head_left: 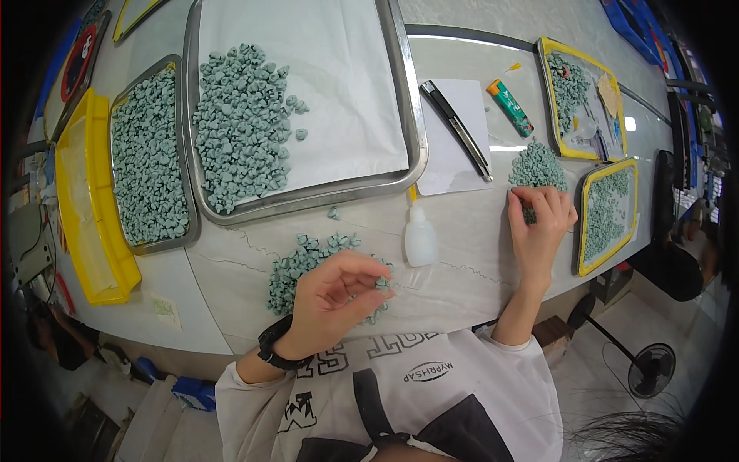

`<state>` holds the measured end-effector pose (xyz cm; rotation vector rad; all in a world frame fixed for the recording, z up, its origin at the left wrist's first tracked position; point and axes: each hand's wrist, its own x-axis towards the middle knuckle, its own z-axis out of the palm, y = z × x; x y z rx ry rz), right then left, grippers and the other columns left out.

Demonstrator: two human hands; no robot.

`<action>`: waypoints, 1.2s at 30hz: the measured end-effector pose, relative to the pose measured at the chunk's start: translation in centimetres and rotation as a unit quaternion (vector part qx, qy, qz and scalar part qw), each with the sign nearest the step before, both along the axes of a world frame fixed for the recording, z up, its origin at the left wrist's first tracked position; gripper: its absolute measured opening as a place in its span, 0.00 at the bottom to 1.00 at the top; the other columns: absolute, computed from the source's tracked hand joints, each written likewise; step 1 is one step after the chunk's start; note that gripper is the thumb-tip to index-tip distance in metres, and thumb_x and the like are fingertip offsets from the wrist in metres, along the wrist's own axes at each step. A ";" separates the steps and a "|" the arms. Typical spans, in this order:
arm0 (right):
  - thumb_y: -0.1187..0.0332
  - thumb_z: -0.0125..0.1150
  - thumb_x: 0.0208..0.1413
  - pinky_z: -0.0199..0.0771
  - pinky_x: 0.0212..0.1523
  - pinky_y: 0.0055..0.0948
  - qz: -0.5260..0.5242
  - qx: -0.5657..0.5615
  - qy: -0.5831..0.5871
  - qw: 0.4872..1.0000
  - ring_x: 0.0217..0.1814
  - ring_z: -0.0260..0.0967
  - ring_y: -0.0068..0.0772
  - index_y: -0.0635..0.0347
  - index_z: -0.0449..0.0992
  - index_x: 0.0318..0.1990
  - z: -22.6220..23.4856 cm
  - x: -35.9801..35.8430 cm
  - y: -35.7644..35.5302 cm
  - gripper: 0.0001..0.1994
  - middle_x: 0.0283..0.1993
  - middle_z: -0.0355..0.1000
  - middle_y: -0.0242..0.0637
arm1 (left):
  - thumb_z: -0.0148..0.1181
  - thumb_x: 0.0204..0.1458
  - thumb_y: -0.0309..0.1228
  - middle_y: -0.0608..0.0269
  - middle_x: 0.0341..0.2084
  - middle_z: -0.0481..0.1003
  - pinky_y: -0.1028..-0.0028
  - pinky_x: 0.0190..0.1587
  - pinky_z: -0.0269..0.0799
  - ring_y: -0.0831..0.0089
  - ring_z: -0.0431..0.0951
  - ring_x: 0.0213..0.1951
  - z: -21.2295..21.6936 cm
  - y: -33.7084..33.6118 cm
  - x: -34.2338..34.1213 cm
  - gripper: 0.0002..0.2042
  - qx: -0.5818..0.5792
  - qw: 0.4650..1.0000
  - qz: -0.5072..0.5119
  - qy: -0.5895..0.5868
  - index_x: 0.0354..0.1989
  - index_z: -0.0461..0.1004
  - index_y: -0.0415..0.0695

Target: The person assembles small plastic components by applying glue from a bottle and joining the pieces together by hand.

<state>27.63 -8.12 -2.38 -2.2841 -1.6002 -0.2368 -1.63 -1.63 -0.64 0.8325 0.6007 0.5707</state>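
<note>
Head view shows the left hand (335, 296) curled loosely, its thumb and fingertips pinching one small grey-green piece (381, 284). It hovers over a loose pile of grey-green pieces (296, 266) on the pale surface (469, 231), just left of a small white squeeze bottle (420, 237), which serves as the landmark. A black band (271, 350) circles the left wrist. The right hand (540, 223) lies well right of the bottle, fingers bent down onto a second pile of pieces (536, 165); whether it grips any I cannot tell. Above and left of the bottle sits a large steel tray (412, 115) lined with white paper and holding a heap of pieces. Above and right of the bottle lie a black utility knife (456, 128) on a white sheet (462, 169) and a green tube (509, 108). Far right of the bottle stand two yellow-rimmed trays (608, 212).
</note>
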 end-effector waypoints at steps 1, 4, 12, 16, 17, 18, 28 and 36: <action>0.72 0.67 0.44 0.54 0.45 0.30 0.003 -0.001 0.001 1.000 0.35 0.63 0.30 0.53 0.78 0.29 0.0 0.0 0.0 0.04 0.29 0.68 0.26 | 0.56 0.50 0.10 0.60 0.42 0.71 0.79 0.47 0.72 0.79 0.74 0.41 0.0 0.0 0.0 0.15 0.000 1.000 -0.001 -0.001 0.46 0.70 0.34; 0.72 0.67 0.44 0.53 0.45 0.30 0.007 0.007 0.007 1.000 0.34 0.63 0.30 0.54 0.78 0.29 -0.4 0.1 0.0 0.04 0.28 0.68 0.27 | 0.56 0.50 0.10 0.60 0.42 0.71 0.79 0.47 0.73 0.79 0.74 0.41 -0.1 -0.1 0.1 0.15 0.007 1.000 0.000 -0.002 0.46 0.70 0.33; 0.74 0.67 0.43 0.54 0.45 0.31 0.023 0.008 0.002 1.000 0.34 0.63 0.30 0.55 0.77 0.27 -0.1 0.0 0.3 0.04 0.27 0.68 0.28 | 0.54 0.50 0.10 0.57 0.42 0.70 0.76 0.47 0.75 0.75 0.75 0.40 0.1 -0.2 0.1 0.14 0.006 1.000 -0.007 0.015 0.45 0.70 0.33; 0.75 0.67 0.39 0.57 0.47 0.34 0.065 0.059 0.117 0.989 0.31 0.63 0.30 0.56 0.77 0.26 1.3 -1.4 0.0 0.06 0.25 0.66 0.27 | 0.53 0.50 0.11 0.55 0.42 0.70 0.73 0.45 0.77 0.72 0.77 0.39 0.5 0.0 0.2 0.13 -0.008 0.999 -0.014 0.036 0.44 0.70 0.32; 0.74 0.68 0.36 0.57 0.50 0.37 0.117 0.078 0.175 0.974 0.30 0.62 0.30 0.55 0.78 0.26 2.5 -2.8 0.0 0.07 0.24 0.66 0.26 | 0.53 0.50 0.11 0.55 0.42 0.70 0.73 0.45 0.77 0.72 0.77 0.39 0.5 0.0 0.2 0.13 -0.007 0.999 -0.010 0.039 0.44 0.70 0.32; 0.73 0.69 0.33 0.57 0.53 0.40 0.165 0.095 0.234 0.953 0.30 0.62 0.30 0.54 0.79 0.26 3.7 -4.6 0.0 0.08 0.24 0.65 0.25 | 0.53 0.51 0.11 0.55 0.42 0.70 0.73 0.45 0.77 0.71 0.78 0.40 0.5 -0.1 0.0 0.13 -0.019 0.999 -0.018 0.038 0.45 0.70 0.31; 0.66 0.68 0.33 0.51 0.62 0.44 0.319 0.064 0.311 0.893 0.30 0.60 0.28 0.48 0.83 0.29 2.8 -9.3 1.4 0.10 0.25 0.65 0.22 | 0.51 0.54 0.12 0.56 0.45 0.71 0.77 0.45 0.76 0.70 0.79 0.44 0.0 0.1 -0.2 0.14 -0.008 1.000 -0.024 -0.002 0.50 0.72 0.33; 0.68 0.68 0.32 0.53 0.59 0.47 0.322 0.070 0.303 0.894 0.31 0.61 0.28 0.52 0.80 0.31 2.6 -9.6 1.5 0.12 0.26 0.68 0.21 | 0.52 0.53 0.12 0.55 0.45 0.70 0.77 0.46 0.76 0.70 0.78 0.44 -0.3 0.1 0.0 0.15 -0.006 1.000 -0.009 -0.001 0.49 0.72 0.33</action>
